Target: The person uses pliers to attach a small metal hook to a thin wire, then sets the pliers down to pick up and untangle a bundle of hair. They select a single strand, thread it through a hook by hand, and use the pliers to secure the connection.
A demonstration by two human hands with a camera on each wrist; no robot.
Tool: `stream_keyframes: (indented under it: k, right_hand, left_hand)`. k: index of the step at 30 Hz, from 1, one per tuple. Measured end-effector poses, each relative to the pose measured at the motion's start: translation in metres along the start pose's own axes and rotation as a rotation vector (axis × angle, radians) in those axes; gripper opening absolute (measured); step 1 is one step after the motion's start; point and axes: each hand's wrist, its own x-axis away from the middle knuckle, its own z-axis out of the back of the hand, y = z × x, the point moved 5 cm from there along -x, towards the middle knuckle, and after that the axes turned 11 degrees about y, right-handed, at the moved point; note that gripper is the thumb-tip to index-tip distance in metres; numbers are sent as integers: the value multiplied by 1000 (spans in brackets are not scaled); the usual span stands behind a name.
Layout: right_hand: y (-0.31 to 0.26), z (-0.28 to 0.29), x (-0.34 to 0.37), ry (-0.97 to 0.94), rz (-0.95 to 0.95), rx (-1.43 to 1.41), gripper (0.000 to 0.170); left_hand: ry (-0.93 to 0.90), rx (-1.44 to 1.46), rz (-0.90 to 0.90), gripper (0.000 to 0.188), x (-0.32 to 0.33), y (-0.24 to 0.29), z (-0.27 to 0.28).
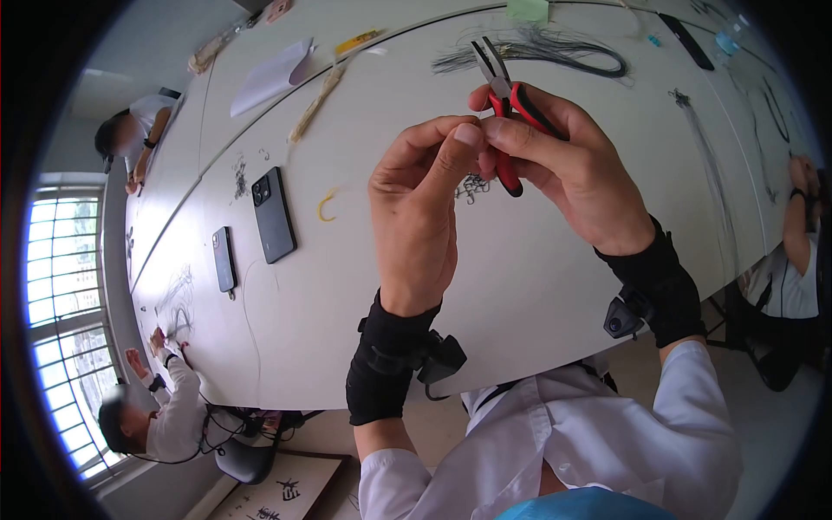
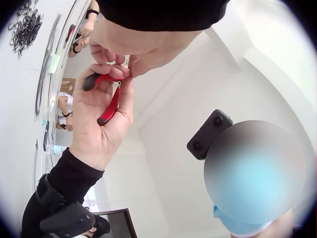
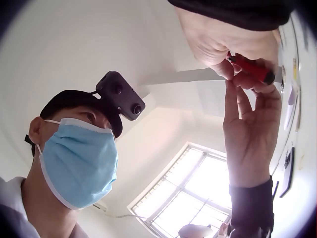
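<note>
My right hand (image 1: 576, 169) holds red-and-black pliers (image 1: 502, 87) in its palm, their metal nose pointing up and away and the handles spread. Against its thumb and index fingertips come the fingertips of my left hand (image 1: 416, 195), thumb and index pinched together. A tiny thing sits between them, mostly covered by the fingers; I cannot tell its kind. Both hands are raised over the white table (image 1: 338, 347). Below the pliers lies a pile of small dark bent wire pieces (image 1: 471, 187), partly hidden by the hands.
A bundle of dark wires (image 1: 598, 65) lies beyond the pliers. Two phones (image 1: 274, 215) and a yellow curved piece (image 1: 327, 205) are to the left. Long thin wires (image 1: 711, 165) stretch along the right. Other people (image 1: 165, 416) work around the table edges.
</note>
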Motion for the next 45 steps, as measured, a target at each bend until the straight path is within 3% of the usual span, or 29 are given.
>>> stream_keyframes:
  k: [8, 15, 23, 29, 36, 39, 42, 45]
  right_hand:
    - [0, -1, -1, -9, 1, -12, 39]
    - [2, 1, -3, 19, 5, -10, 40]
    - [1, 4, -6, 23, -36, -66, 28]
    - [0, 7, -6, -140, -214, -58, 26]
    - [0, 7, -2, -286, -334, -93, 27]
    - [-3, 6, -1, -205, -325, 43, 33]
    - [-12, 15, -10, -214, -106, 529, 32]
    - [-18, 35, -7, -38, 261, 1230, 37]
  left_hand:
    - [96, -13, 12, 16, 3, 2, -1]
    - [79, -7, -12, 18, 1, -3, 1]
    - [-33, -137, -53, 19, 1, 12, -7]
    - [-147, -579, -411, 15, -2, 30, -8]
    - [-234, -648, -462, 14, -1, 37, -8]
    - [-190, -710, -479, 13, 0, 40, -7]
    - [-90, -783, -583, 14, -2, 46, -4]
    - [-9, -924, -770, 16, -2, 52, 0]
